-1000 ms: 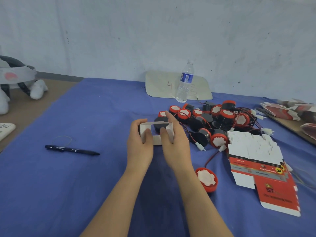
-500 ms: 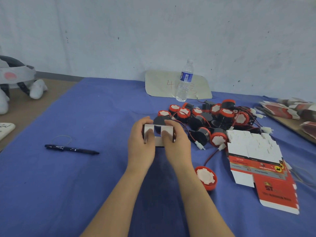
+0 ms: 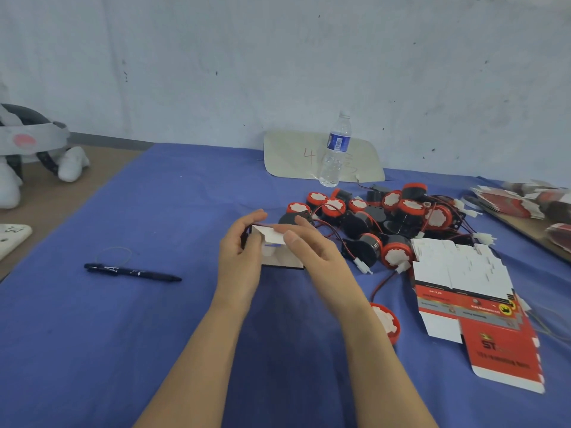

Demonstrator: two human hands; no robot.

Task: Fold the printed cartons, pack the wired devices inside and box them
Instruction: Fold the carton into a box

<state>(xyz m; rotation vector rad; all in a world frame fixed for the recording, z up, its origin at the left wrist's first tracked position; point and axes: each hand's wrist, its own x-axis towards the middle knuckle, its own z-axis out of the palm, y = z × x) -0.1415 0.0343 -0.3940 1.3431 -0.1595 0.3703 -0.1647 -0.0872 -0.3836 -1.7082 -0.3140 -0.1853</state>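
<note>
A small carton (image 3: 275,248), white inside with dark edges, is held above the blue cloth between both hands. My left hand (image 3: 239,257) grips its left end with curled fingers. My right hand (image 3: 318,251) holds the right side, its thumb on a white end flap. Behind it lies a pile of several red-and-black round wired devices (image 3: 383,220). One more red device (image 3: 386,322) lies alone beside my right forearm. A stack of flat printed red-and-white cartons (image 3: 469,298) lies at the right.
A black pen (image 3: 133,270) lies on the blue cloth (image 3: 154,335) to the left. A water bottle (image 3: 335,149) stands on a beige board (image 3: 290,156) at the back. More flat cartons (image 3: 522,202) sit far right. A white headset (image 3: 31,143) rests far left.
My hands have turned the carton and shifted on it; an end flap that stood open is now bent inward under my right thumb.
</note>
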